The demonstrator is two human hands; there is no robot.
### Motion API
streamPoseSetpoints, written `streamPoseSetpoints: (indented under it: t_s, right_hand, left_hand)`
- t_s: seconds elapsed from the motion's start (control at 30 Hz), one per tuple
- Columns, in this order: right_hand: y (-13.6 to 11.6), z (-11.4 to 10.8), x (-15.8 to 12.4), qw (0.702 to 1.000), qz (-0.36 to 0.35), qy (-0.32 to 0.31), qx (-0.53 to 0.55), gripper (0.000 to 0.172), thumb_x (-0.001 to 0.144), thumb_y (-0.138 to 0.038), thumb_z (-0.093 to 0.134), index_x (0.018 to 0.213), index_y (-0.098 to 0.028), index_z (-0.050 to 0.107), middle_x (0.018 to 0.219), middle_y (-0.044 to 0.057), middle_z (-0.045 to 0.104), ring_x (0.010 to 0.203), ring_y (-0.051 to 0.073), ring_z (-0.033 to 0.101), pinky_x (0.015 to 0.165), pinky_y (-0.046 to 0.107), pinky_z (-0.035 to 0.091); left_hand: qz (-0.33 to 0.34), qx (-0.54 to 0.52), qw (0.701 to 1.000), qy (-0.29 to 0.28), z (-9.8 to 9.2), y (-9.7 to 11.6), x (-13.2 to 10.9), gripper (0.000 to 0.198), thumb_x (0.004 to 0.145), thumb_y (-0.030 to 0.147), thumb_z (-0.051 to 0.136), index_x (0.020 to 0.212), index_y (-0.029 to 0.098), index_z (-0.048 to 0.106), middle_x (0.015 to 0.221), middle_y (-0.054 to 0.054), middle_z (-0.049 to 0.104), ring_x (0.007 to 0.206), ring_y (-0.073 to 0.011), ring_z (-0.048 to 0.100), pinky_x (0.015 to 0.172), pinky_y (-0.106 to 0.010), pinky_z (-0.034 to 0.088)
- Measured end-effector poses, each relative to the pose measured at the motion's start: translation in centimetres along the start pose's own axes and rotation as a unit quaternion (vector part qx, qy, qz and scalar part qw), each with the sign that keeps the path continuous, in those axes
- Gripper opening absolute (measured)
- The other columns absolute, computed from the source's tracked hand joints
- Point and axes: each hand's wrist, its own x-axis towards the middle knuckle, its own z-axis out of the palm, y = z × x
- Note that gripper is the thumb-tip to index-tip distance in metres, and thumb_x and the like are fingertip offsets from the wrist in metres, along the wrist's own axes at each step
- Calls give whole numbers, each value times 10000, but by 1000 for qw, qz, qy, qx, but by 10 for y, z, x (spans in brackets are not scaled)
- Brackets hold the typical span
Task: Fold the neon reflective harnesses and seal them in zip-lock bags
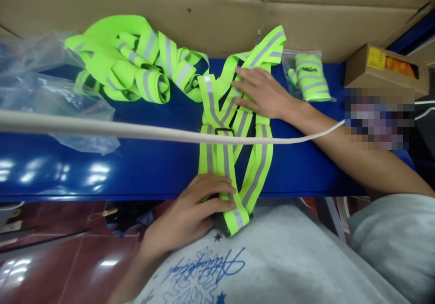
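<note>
Cardboard point(217, 23) filled the 12 o'clock side, rising behind a glossy blue desk point(152, 163). At 10 o'clock on the desk: tangled heap of yellow-green straps point(117, 66) with grey stripes, loose coils trailing toward centre; could not tell whether they joined the next piece. At centre, a harness point(224, 156) of the same striped webbing, laid out lengthwise, upper loop toward 1 o'clock, lower end past the desk's near edge at 6 o'clock, close to the wearer's shirt. Clear plastic bags point(78, 100) lay crumpled at 9 to 10 o'clock, partly beside the heap. White cable point(170, 134) crossed the view from 9 o'clock, passing in front of the harness. Small carton point(360, 73) with a yellow label stood between 2 and 3 o'clock. Left hand point(193, 206) at 7 o'clock, fingers bent over the harness's lower bands; could not tell how firmly they closed. Right hand point(265, 91) between 1 and 2 o'clock, palm down on the upper bands, fingers extended and slightly apart. Bagged roll of striped webbing point(311, 79) sat at 2 o'clock. Smallest noted: dark buckle point(224, 132) on the harness, near dead centre.
</note>
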Motion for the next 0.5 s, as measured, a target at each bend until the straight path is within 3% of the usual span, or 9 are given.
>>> streamPoseSetpoints:
  t_s: [0.13, 0.2, 0.33, 0.5]
  right_hand:
    - [-11, -33, -6, 991, 0, 129, 25, 537, 1167, -423, 330, 1492, -100, 611, 1627, 156, 560, 1526, 278, 527, 1305, 536, 384]
    - [-31, -43, -25, 985, -23, 147, 83, 522, 1179, -441, 293, 1494, -166, 605, 1569, 121, 621, 1495, 204, 560, 1289, 449, 424]
    - [-63, -32, -65, 990, -112, 62, 59, 662, 1129, -586, 416, 1618, -147, 497, 1712, 193, 435, 1611, 346, 410, 1299, 618, 356]
    - [-54, 0, -65, 986, -154, -42, 42, 694, 1120, -500, 484, 1734, -224, 315, 1793, 170, 279, 1666, 370, 290, 1322, 667, 265]
  left_hand:
    - [20, 54, 998, -11, 11, 0, 2, 437, 897, -111, 513, 1154, 192, 696, 1288, -65, 759, 1309, -214, 691, 1119, -409, 575]
    - [36, 60, 997, -22, 13, -1, 3, 395, 938, -82, 532, 1175, 187, 697, 1319, -55, 767, 1357, -221, 680, 1191, -422, 557]
    - [56, 57, 996, -47, 13, -4, 4, 329, 990, -27, 562, 1225, 164, 689, 1425, -42, 738, 1472, -218, 607, 1306, -405, 479]
    - [46, 57, 993, -97, 12, -2, 12, 369, 1027, -16, 519, 1308, 171, 667, 1517, -8, 680, 1507, -188, 569, 1369, -386, 395]
